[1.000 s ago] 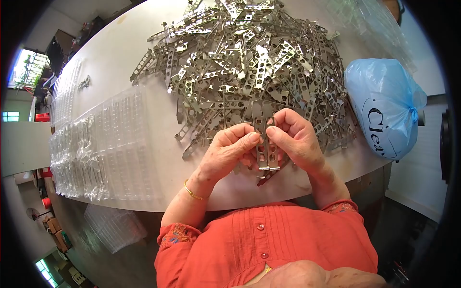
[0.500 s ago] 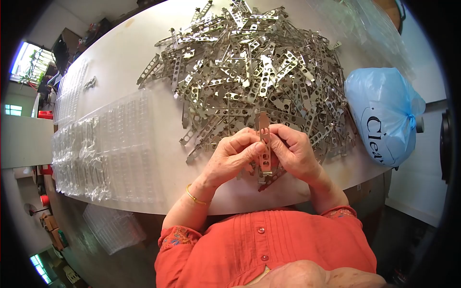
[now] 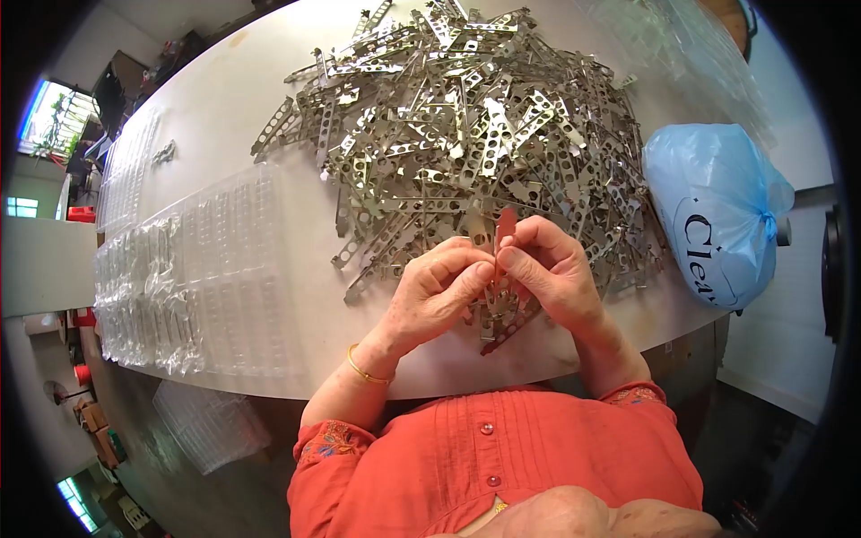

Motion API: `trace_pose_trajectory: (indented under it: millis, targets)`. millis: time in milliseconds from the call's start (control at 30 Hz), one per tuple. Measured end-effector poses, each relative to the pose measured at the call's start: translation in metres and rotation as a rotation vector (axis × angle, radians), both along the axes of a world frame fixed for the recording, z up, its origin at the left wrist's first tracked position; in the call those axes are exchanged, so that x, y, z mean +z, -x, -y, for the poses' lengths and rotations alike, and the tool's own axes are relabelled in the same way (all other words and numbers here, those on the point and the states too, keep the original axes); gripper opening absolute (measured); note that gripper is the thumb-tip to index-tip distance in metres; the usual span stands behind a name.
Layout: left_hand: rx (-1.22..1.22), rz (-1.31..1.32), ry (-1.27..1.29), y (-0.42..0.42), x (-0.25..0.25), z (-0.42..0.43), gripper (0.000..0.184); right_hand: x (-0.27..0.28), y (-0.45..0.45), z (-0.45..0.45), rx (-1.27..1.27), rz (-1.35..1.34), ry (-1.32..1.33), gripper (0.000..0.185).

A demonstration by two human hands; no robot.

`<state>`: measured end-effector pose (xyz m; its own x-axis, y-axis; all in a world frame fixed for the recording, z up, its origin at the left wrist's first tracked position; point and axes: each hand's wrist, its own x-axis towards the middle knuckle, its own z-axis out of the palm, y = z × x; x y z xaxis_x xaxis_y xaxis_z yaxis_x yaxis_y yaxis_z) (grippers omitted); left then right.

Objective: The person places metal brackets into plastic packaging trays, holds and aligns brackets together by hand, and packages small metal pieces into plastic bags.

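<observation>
A flat metal bracket (image 3: 507,221) is pinched between my two hands over the near edge of a large pile of brackets. It is tilted, and its upper end reflects red. My left hand (image 3: 441,285) grips it from the left with thumb and fingertips. From the right, my right hand (image 3: 554,273) holds its upper part between thumb and curled fingers. Much of the held piece is hidden by the fingers. The pile of perforated metal brackets (image 3: 489,148) spreads across the table behind the hands, with several pieces also lying just below them.
Clear plastic trays (image 3: 229,260) lie on the left of the white table (image 3: 309,345), some stacked. A tied blue plastic bag (image 3: 708,202) stands at the right. Clear plastic sheets (image 3: 673,54) lie at the far right. Another clear tray (image 3: 211,426) is below the table edge.
The bracket has turned from showing its broad holed face to a narrower, tilted view. My right hand has shifted slightly upward; my left hand stays almost in place.
</observation>
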<state>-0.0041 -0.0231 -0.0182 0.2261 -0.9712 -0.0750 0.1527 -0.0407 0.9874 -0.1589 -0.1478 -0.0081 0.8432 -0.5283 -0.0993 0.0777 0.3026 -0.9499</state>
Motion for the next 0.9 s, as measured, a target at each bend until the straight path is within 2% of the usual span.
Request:
trace_pose_trajectory:
  millis: [100,133,167,233,300,500,900]
  targets:
    - [0.029,-0.113,-0.001,0.0,-0.01,0.0,0.015,0.001,0.0,0.0,-0.076,0.033,-0.004,0.009]
    - [0.053,-0.185,0.002,0.0,-0.014,0.0,0.022,0.002,0.0,0.0,-0.123,0.013,0.001,0.008]
    - [0.077,-0.211,0.072,0.0,-0.019,0.003,0.039,0.003,0.0,0.0,-0.171,-0.007,0.006,0.007]
    - [0.094,-0.276,0.067,0.001,-0.008,0.003,0.045,0.006,0.0,0.003,-0.151,-0.06,0.003,0.008]
    - [0.105,-0.346,0.088,-0.002,-0.008,0.003,0.065,0.006,0.001,0.004,-0.132,-0.113,0.0,0.008]
    - [0.005,-0.412,-0.053,-0.009,-0.015,0.002,0.063,0.006,-0.001,0.003,-0.015,-0.175,-0.026,0.012]
    - [-0.014,-0.43,-0.039,-0.008,-0.021,0.002,0.057,0.006,-0.002,0.002,0.029,-0.218,-0.029,0.013]
